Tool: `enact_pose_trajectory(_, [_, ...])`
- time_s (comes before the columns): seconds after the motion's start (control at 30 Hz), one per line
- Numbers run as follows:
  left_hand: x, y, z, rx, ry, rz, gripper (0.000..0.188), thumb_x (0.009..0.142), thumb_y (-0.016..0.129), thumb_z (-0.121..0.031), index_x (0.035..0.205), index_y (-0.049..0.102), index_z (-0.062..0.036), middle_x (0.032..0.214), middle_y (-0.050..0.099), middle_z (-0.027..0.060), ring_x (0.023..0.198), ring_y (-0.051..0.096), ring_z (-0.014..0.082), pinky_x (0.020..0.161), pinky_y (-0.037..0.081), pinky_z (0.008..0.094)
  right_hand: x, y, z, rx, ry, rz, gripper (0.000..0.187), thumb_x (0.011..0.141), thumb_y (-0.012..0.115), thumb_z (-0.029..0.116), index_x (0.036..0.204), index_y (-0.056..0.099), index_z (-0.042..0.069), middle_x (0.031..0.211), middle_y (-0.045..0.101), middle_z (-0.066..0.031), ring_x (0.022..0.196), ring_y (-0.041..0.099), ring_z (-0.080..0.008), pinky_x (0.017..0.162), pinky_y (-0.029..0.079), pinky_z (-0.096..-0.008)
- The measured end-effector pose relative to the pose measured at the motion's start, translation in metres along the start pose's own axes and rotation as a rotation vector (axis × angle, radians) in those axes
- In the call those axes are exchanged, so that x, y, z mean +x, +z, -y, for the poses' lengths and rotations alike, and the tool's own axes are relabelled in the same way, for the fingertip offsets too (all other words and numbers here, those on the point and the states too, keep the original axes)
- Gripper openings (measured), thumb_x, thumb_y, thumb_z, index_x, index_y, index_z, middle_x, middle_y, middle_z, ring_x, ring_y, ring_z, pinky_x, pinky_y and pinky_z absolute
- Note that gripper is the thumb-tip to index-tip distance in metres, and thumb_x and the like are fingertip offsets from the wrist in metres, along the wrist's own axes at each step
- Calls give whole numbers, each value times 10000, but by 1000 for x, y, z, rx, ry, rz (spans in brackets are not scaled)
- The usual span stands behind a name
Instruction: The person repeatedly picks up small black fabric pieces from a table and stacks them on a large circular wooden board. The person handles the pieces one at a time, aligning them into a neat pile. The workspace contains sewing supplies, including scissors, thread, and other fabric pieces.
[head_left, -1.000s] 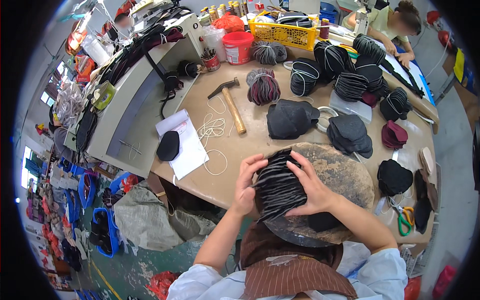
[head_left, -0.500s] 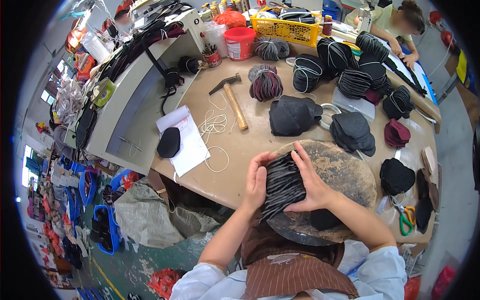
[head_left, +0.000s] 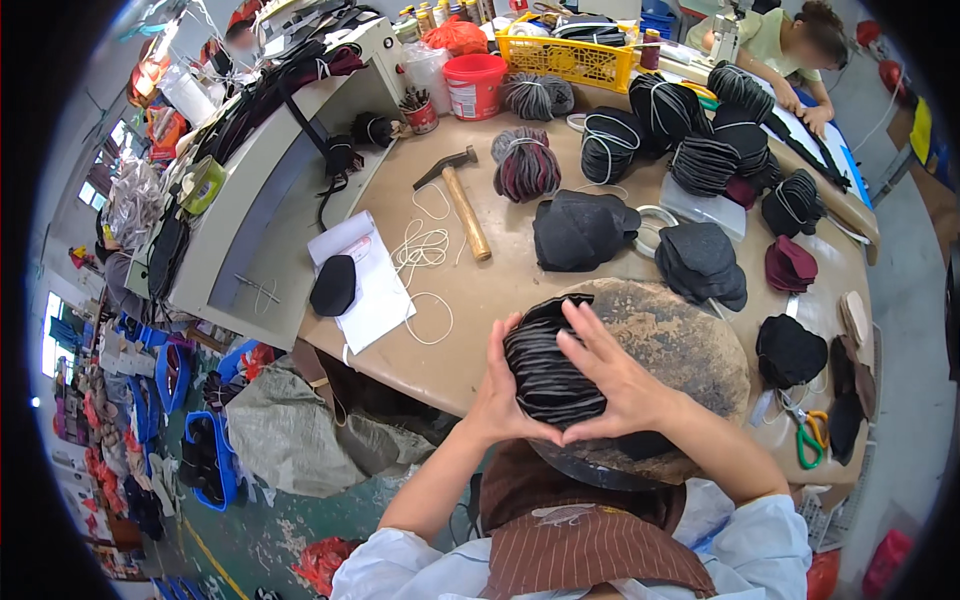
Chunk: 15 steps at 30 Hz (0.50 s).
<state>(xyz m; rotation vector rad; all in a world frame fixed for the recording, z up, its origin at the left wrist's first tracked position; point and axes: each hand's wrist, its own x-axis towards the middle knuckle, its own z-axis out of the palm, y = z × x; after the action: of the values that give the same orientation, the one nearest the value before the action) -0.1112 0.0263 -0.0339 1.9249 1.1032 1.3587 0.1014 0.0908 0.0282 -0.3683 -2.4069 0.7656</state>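
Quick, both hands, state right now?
Left hand: cupped, holding the black stack from the left.
Right hand: partly open, holding the same stack from the right.

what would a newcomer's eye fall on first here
First, the thick stack of dark layered pieces cupped between the left hand and right hand, over the left part of the worn round block. Then the red bucket at the tabletop's far side, and the wooden-handled hammer nearer the middle.
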Motion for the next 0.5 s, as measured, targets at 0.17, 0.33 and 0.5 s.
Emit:
enact_pose_trajectory(0.17, [9,-4,-10,112,12,82,1572,395,923,-536,1464,-87,18,1442,212,313,1356,281,430,1098,269,522,-14,-8,2,-180,201,-65,1159,662,785,544,1492,167,23,1528,136,-274,1398,136,-503,1115,183,-581])
enact_pose_trajectory(0.33, [5,-6,-11,44,-73,75,1538,437,930,-496,1469,-90,14,1451,213,303,1372,264,413,1117,255,498,0,8,28,-263,299,-13,1084,729,692,604,1481,186,10,1501,163,-308,1382,158,-517,1099,160,-618])
enact_pose_trajectory(0.5, [-5,-11,-6,-4,-182,77,1478,484,924,-465,1470,-57,37,1480,189,271,1396,230,385,1138,230,464,9,-5,10,-109,265,-99,684,809,694,414,1384,467,122,1476,293,-249,1367,243,-476,1099,256,-539])
